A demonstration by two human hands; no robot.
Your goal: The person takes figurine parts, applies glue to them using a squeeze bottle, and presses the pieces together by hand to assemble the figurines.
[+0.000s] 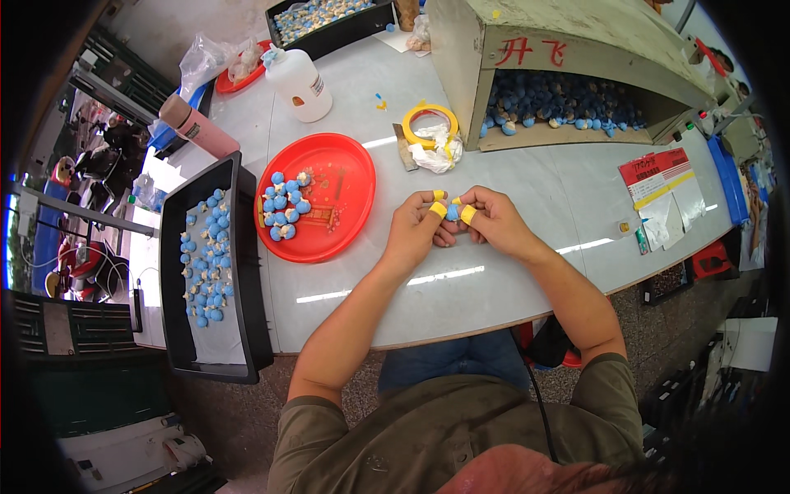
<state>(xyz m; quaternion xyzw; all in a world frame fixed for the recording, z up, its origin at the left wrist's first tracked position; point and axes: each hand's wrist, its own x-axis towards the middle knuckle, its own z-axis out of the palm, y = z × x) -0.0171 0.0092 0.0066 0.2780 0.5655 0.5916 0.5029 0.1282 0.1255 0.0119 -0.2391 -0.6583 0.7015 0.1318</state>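
Head view, centre frame: left hand [414, 222] and right hand [499, 221] together pinch one blue piece [452, 213]; light, even pressure should suit it.

- Head view: from above the near shirt [469, 424], looking steeply down.
- It faces across the table [510, 280] to the far cabinet [609, 66].
- Left hand [417, 226] and right hand [502, 222] sit at close range, around the middle.
- The wide view reaches the tray [257, 305] at left and bends straight edges.
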